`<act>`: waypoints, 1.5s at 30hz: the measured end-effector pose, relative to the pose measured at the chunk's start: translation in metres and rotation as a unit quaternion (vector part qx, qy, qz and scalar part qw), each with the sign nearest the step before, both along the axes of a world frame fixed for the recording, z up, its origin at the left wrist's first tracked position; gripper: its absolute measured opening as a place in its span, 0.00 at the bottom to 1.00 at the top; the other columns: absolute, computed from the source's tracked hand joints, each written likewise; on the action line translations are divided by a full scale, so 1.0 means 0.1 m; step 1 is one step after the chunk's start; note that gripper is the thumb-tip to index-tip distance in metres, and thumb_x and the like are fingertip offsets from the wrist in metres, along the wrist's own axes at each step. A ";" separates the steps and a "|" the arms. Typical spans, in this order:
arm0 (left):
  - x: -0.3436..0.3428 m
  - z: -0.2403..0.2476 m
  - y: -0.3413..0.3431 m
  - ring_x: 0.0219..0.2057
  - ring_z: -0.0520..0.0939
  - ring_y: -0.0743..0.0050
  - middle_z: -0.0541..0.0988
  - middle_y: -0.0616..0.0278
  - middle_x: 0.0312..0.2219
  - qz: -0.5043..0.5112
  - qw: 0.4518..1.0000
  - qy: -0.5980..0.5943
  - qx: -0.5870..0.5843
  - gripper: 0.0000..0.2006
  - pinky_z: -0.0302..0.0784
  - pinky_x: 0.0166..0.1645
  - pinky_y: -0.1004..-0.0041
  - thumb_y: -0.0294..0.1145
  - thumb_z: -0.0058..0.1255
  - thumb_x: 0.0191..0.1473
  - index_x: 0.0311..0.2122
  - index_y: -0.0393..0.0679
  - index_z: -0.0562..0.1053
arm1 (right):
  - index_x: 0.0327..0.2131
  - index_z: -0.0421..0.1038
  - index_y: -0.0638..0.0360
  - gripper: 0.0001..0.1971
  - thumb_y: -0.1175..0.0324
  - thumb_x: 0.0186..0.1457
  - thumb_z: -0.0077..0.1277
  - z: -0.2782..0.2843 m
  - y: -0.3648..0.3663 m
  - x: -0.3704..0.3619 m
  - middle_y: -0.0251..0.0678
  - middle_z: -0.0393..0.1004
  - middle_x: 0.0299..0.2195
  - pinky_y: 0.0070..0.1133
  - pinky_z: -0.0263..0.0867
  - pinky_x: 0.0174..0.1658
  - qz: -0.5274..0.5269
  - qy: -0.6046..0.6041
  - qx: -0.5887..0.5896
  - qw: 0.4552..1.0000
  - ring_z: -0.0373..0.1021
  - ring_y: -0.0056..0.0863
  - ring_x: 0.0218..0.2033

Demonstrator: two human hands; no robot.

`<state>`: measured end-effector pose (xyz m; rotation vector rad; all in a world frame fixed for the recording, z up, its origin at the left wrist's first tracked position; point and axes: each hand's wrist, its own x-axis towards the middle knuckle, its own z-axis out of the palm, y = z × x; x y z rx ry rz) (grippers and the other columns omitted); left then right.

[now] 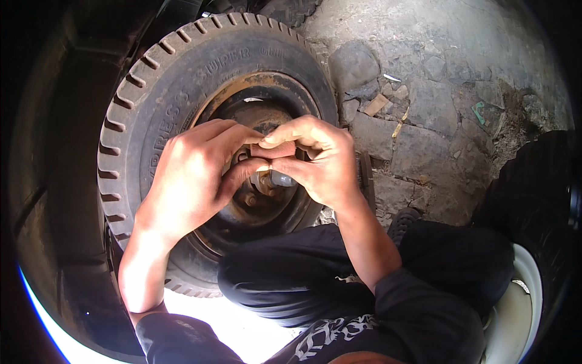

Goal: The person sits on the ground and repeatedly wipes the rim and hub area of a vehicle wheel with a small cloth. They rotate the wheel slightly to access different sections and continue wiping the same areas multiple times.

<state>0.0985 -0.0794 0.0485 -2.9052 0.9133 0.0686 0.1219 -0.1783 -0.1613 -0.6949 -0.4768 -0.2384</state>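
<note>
Left hand [194, 173] and right hand [318, 159] together, fingertips pinched on a small brownish flat piece [274, 150], held just before the rusty hub [254, 203] of a worn tyre [151, 103]. Beyond, cracked stone ground [424, 91]; black trousers [291, 276] below.

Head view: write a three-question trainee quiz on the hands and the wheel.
1. True or false: both hands meet in front of the rusty wheel hub.
2. Multiple choice: the ground to the right of the tyre is A) wet grass, B) cracked stone paving, C) wooden planks.
3. Short answer: what colour is the small flat piece pinched between the fingertips of both hands?

Key
1. True.
2. B.
3. Reddish brown; its kind cannot be told.
</note>
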 end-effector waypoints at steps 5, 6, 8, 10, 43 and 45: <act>0.03 -0.02 0.02 0.37 0.85 0.46 0.84 0.55 0.33 -0.044 0.995 -0.069 0.062 0.11 0.81 0.44 0.56 0.29 0.68 0.51 0.39 0.40 0.80 | 0.49 0.74 0.69 0.19 0.87 0.54 0.64 0.06 0.08 -0.05 0.42 0.82 0.45 0.24 0.78 0.55 -0.056 0.011 -0.025 0.998 0.80 0.29 0.51; 0.03 0.00 0.01 0.38 0.85 0.46 0.85 0.54 0.34 -0.038 0.996 -0.065 0.054 0.12 0.81 0.45 0.57 0.28 0.68 0.50 0.41 0.40 0.81 | 0.50 0.74 0.69 0.20 0.86 0.54 0.66 0.06 0.06 -0.04 0.42 0.82 0.46 0.24 0.77 0.55 -0.056 0.023 -0.008 0.998 0.80 0.29 0.51; 0.02 0.03 0.01 0.40 0.86 0.48 0.86 0.53 0.37 -0.030 0.997 -0.054 0.036 0.15 0.81 0.47 0.58 0.24 0.69 0.48 0.43 0.39 0.82 | 0.49 0.76 0.70 0.20 0.83 0.53 0.68 -0.01 0.06 0.01 0.42 0.83 0.46 0.24 0.77 0.55 -0.052 0.033 -0.054 0.997 0.80 0.28 0.49; 0.01 0.04 0.04 0.40 0.87 0.49 0.86 0.53 0.38 -0.023 0.998 -0.050 0.032 0.15 0.82 0.46 0.58 0.24 0.69 0.48 0.44 0.39 0.82 | 0.48 0.78 0.69 0.19 0.81 0.52 0.70 -0.03 0.03 0.03 0.41 0.84 0.46 0.23 0.76 0.54 -0.075 -0.003 -0.075 0.994 0.80 0.27 0.48; 0.00 -0.08 0.01 0.31 0.86 0.52 0.84 0.49 0.29 0.017 0.991 0.076 -0.110 0.08 0.80 0.37 0.61 0.22 0.63 0.55 0.41 0.37 0.85 | 0.48 0.80 0.63 0.17 0.65 0.59 0.68 -0.17 0.24 -0.04 0.39 0.82 0.48 0.20 0.75 0.45 0.009 -0.004 0.160 0.987 0.78 0.22 0.43; -0.02 -0.16 -0.01 0.29 0.86 0.56 0.84 0.50 0.28 0.052 0.982 0.090 -0.158 0.07 0.81 0.36 0.64 0.22 0.63 0.57 0.41 0.37 0.85 | 0.58 0.72 0.65 0.21 0.63 0.68 0.60 -0.13 0.37 -0.03 0.45 0.75 0.59 0.25 0.74 0.54 0.024 -0.051 0.242 0.969 0.76 0.27 0.53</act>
